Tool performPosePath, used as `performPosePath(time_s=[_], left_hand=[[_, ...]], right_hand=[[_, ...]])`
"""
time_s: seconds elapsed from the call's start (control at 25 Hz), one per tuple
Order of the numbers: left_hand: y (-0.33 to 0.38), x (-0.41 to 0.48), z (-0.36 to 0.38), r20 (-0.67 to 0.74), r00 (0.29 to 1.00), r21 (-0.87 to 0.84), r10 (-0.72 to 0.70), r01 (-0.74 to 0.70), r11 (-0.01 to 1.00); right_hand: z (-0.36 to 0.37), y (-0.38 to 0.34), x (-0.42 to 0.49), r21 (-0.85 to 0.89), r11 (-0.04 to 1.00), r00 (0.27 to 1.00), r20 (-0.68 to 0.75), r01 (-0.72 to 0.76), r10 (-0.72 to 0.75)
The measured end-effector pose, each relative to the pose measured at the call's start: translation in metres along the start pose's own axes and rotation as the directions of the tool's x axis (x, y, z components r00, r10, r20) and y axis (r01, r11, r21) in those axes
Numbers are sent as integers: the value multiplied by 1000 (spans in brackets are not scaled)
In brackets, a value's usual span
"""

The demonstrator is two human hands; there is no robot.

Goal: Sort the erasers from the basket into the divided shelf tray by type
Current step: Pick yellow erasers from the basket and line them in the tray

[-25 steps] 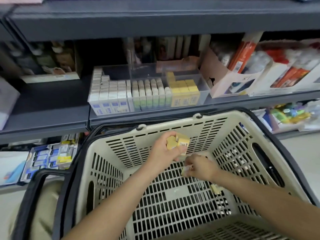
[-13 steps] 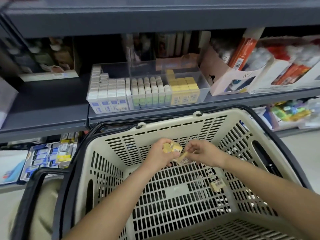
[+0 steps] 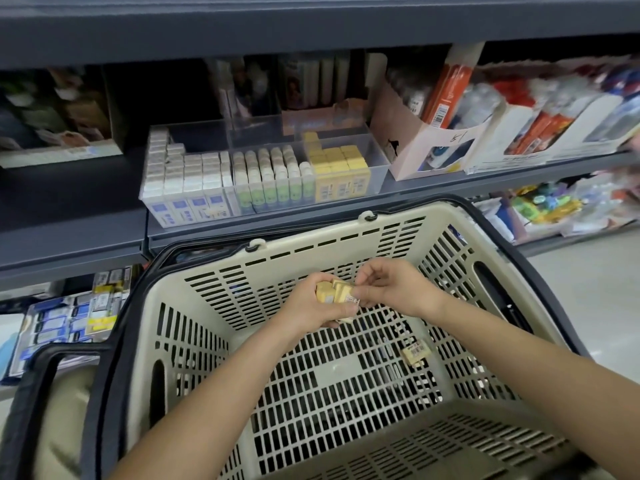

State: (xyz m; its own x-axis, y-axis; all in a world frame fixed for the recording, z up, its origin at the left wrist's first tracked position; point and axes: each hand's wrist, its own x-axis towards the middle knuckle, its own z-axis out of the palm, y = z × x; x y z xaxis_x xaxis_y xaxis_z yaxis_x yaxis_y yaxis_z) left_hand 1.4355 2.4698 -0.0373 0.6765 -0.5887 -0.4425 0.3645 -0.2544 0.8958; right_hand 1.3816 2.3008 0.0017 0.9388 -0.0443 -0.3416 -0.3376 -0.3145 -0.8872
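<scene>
Over the beige basket [image 3: 207, 341], my left hand [image 3: 311, 306] grips a small stack of yellow erasers [image 3: 334, 292]. My right hand [image 3: 394, 285] meets it from the right, fingertips pinching the end of the nearest yellow eraser in that stack. One more yellow eraser [image 3: 415, 354] lies on the basket floor to the right. On the shelf behind stands the clear divided tray [image 3: 379, 157], holding white-and-blue erasers [image 3: 187, 188] at left, green-sleeved erasers [image 3: 273, 181] in the middle and yellow erasers [image 3: 339, 171] at right.
The basket has a black rim and handle [image 3: 45, 382]. Cardboard display boxes [image 3: 433, 140] of stationery stand right of the tray on the grey shelf [image 3: 69, 233]. Packaged goods [image 3: 69, 317] lie on the lower shelf at left, more at right.
My right hand rose from the basket floor with a yellow eraser and brought it to the stack in my left hand. The stack in my left hand has grown.
</scene>
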Motion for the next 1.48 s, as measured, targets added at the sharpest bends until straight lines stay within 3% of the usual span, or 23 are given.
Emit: performPosePath(time_s=[0.08,0.12,0.2,0.28,0.44,0.56,0.64,0.72,0.8,0.96,1.08,1.2,1.32,1.48], left_hand=[[-2,0,1,4,1000,54,-7,7,999],[-3,1,1,2,1000,80,-18,18,997],[-5,1,0,3,998,96,-56,55,994],[-6,1,0,14,997,79,-78,76,994],[-5,1,-2,23,996,44,-87,86,995],[-5,1,-6,2,996,28,-93,93,995],[-3,1,-6,-2,997,21,-79,79,997],[1,0,-5,-4,999,37,-47,47,998],[9,-3,-4,2,1000,73,6,-6,997],[38,-16,-8,74,987,125,141,-149,981],[68,-26,-17,38,951,107,306,-308,945],[99,-27,-31,-93,915,45,393,-391,919],[119,-18,-44,-232,878,7,418,-429,904],[119,-7,-58,-292,850,-26,439,-466,885]], right_hand=[[-9,14,-1,-51,994,995,28,-92,94],[-14,24,-3,-219,965,985,60,-143,160],[-18,51,-8,-607,772,936,125,-191,330],[-20,73,-12,-793,584,870,154,-173,468],[-18,98,-18,-965,259,865,165,43,473],[-16,108,-17,-976,170,881,195,133,431],[-17,104,-13,-955,289,895,188,70,404],[-17,88,-8,-830,557,921,190,-34,340],[-14,62,-4,-663,748,957,196,-29,211],[-22,-2,-5,-371,927,991,133,59,-10],[-40,-52,-3,-261,955,989,63,144,-133],[-55,-97,13,-169,953,964,-44,250,-261],[-66,-128,48,-272,907,921,-134,320,-365],[-76,-156,113,-582,794,852,-314,176,-420]])
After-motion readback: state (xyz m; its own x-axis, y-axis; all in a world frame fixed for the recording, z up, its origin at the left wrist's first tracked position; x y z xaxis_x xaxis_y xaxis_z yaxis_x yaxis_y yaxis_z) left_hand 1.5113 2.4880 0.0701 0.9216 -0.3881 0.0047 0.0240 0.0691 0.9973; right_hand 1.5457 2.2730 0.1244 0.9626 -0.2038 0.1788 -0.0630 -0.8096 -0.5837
